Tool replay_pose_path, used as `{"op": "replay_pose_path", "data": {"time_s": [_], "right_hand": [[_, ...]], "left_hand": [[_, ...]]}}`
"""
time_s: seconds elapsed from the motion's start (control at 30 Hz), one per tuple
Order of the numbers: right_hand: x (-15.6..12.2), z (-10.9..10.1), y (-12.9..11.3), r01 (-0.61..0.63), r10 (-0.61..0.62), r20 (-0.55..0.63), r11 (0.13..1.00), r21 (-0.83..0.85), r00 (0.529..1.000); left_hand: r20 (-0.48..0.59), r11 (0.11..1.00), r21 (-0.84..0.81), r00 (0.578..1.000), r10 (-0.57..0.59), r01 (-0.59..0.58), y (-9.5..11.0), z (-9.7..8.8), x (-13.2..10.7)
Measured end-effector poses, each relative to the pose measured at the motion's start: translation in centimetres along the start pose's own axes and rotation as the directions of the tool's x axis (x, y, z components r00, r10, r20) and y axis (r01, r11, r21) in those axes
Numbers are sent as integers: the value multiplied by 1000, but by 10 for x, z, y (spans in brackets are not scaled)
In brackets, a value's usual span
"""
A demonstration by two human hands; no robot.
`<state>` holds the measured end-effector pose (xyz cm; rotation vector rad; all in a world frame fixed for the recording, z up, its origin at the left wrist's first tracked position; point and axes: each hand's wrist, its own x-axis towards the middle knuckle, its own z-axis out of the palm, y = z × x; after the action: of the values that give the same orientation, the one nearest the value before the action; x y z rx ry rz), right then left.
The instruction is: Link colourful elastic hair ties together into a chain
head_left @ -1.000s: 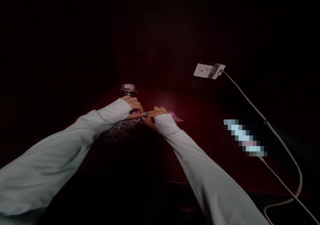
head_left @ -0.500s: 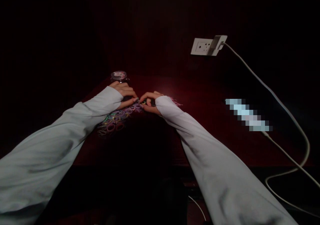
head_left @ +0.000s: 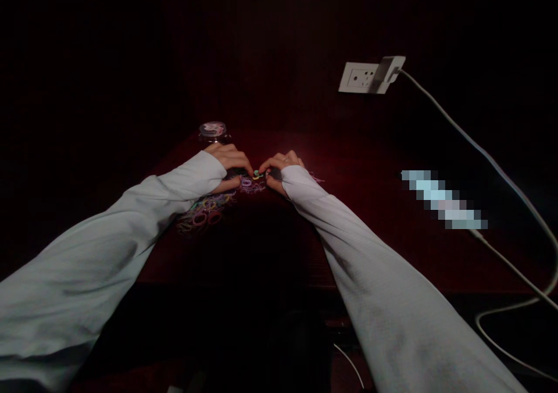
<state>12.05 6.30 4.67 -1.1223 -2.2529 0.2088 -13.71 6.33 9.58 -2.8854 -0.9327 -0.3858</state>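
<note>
- Okay, nearest first: two pale grey-blue sleeves (head_left: 108,247), one per arm, come in from the bottom corners and converge mid-frame.
- Surface (head_left: 370,247): one, dark red-brown, mostly in shadow, lit only around the hands.
- Pile of bands (head_left: 203,214): small elastic rings in a loose heap on the surface, under and just beside the left wrist. Purple, pink, red and yellow-green show. Too many and too dim to count.
- Left hand (head_left: 231,160): grip pinched narrow, thumb and fingertips closed on the loop.
- Right hand (head_left: 281,165): same, narrow grip, fingertips on the loop's other side.
- Loop (head_left: 256,175): tiny, green with a yellow bit, held between the two hands' fingertips, just over a few purple bands at the heap's far end. One ring or two, cannot tell.
- Pink strands (head_left: 317,178): one thin tuft on the surface, just past the right cuff.
- Jar (head_left: 213,130): one, small, with a round patterned lid, right behind the left hand. Touching or not, cannot tell.
- Pixelated patch (head_left: 444,200): one, on the right of the surface, well apart from the hands.
- Wall socket (head_left: 361,77): one white plate on the dark wall.
- Charger (head_left: 389,70): one, white, plugged in at the socket's right end.
- Cable (head_left: 462,134): one, white, runs from the charger down the right edge.
</note>
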Motion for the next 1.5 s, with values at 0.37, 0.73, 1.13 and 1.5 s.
{"op": "replay_pose_path", "data": {"time_s": [0.37, 0.73, 1.13, 1.5], "right_hand": [[-2, 5, 1, 31, -33, 85, 999, 28, 996], [2, 9, 2, 4, -10, 93, 998, 69, 996], [3, 9, 2, -10, 10, 7, 995, 104, 1000], [4, 9, 4, -33, 32, 11, 989, 144, 999]], "left_hand": [[-4, 1000, 7, 1000, -29, 29, -2, 8, 3], [-25, 1000, -6, 1000, -19, 19, -4, 18, 4], [-33, 998, -47, 999, -39, 38, -4, 20, 3], [60, 999, 39, 998, 1, -3, -6, 16, 7]]}}
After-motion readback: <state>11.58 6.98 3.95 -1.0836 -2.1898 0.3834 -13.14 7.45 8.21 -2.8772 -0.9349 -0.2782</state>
